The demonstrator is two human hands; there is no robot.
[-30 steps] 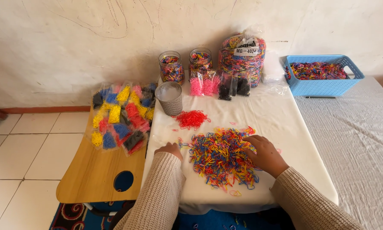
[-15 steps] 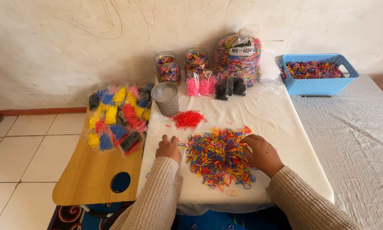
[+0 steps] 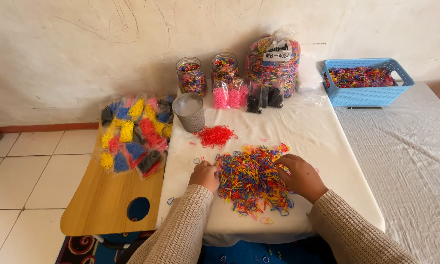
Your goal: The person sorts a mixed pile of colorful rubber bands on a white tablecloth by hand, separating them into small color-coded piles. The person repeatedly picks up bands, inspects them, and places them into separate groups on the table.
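Both hands, left hand (image 3: 204, 175) and right hand (image 3: 299, 174), fingers curled, pinching at the multicoloured pile of small elastic bands (image 3: 251, 177); grip contents unclear; loose bands risk sliding off the white-covered desk (image 3: 327, 161) edge.

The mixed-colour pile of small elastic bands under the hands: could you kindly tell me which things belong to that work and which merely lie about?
In hand:
left hand
right hand
mixed-colour pile
small red pile

Lying about:
mesh cup
two jars
big bag
blue basket
packets on wooden board
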